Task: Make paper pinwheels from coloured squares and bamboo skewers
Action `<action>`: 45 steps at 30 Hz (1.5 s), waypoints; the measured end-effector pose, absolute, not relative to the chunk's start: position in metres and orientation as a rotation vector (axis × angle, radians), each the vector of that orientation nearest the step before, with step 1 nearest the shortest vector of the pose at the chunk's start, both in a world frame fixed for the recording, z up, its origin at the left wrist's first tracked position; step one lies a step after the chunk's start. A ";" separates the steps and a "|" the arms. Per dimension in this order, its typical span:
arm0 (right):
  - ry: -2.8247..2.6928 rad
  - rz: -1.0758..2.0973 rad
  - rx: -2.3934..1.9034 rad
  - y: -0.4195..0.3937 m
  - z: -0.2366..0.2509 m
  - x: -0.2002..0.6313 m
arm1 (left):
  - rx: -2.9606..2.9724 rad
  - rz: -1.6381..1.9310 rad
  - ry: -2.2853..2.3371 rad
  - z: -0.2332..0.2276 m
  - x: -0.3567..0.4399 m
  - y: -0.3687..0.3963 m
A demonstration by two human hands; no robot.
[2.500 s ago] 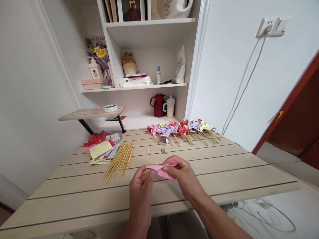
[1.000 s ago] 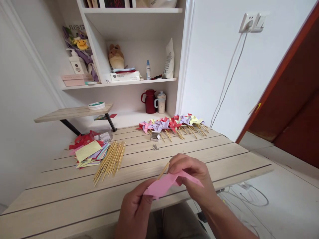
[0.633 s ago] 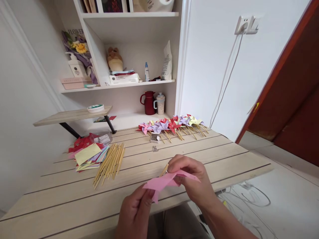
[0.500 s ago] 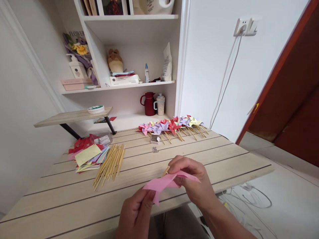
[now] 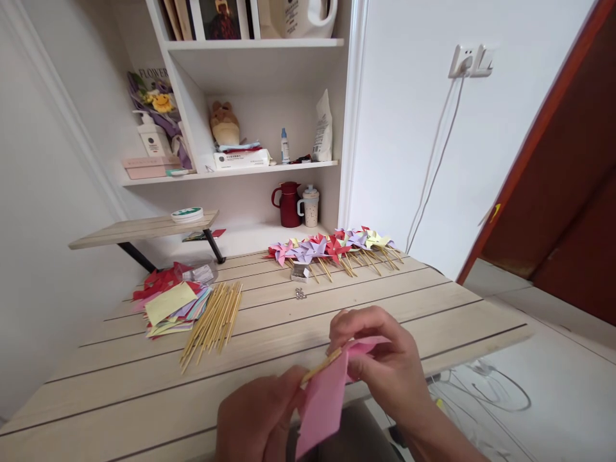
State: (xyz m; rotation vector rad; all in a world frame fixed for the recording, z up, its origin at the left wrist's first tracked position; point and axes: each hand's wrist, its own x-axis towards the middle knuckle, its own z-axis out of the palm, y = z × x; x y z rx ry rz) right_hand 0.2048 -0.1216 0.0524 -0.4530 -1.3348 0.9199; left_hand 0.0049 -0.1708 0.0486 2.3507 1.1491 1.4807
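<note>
My left hand (image 5: pixel 257 420) and my right hand (image 5: pixel 382 362) together hold a pink paper piece (image 5: pixel 325 398) and a thin wooden stick (image 5: pixel 321 366) above the near edge of the wooden table (image 5: pixel 144 385). The left hand grips the paper's lower part and the stick's near end. The right hand's fingers pinch the paper's folded upper corner at the stick's far end. The paper hangs down towards me.
A bundle of wooden sticks (image 5: pixel 214 317) and a stack of coloured paper squares (image 5: pixel 171 301) lie at the left. Finished pinwheels (image 5: pixel 332 247) lie in a row at the back, with a small box (image 5: pixel 299 274) and metal bits (image 5: pixel 300 293) near them. Shelves stand behind.
Both hands moved nearer to me and lower. The pink paper turned from lying flat between the hands to hanging down, and the stick now lies across its upper edge.
</note>
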 end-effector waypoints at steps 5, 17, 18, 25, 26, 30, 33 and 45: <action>-1.511 0.748 -0.386 -0.121 0.056 0.206 | 2.624 1.476 1.102 0.058 -0.002 -0.169; -1.563 0.532 -0.375 -0.119 0.047 0.203 | 2.789 1.468 1.247 0.042 0.002 -0.172; -1.579 0.546 -0.395 -0.119 0.048 0.203 | 2.791 1.494 1.254 0.040 0.002 -0.170; -1.635 0.570 -0.461 -0.116 0.047 0.206 | 2.840 1.558 1.286 0.032 0.001 -0.166; -1.639 0.561 -0.473 -0.116 0.047 0.207 | 2.838 1.547 1.304 0.031 0.001 -0.166; -1.597 0.516 -0.545 -0.114 0.042 0.209 | 2.850 1.456 1.398 0.026 -0.001 -0.167; -1.526 0.536 -0.565 -0.109 0.036 0.211 | 2.862 1.540 1.410 0.024 0.001 -0.166; -1.096 0.956 -0.860 -0.081 0.003 0.219 | 2.673 1.680 1.522 0.014 0.009 -0.160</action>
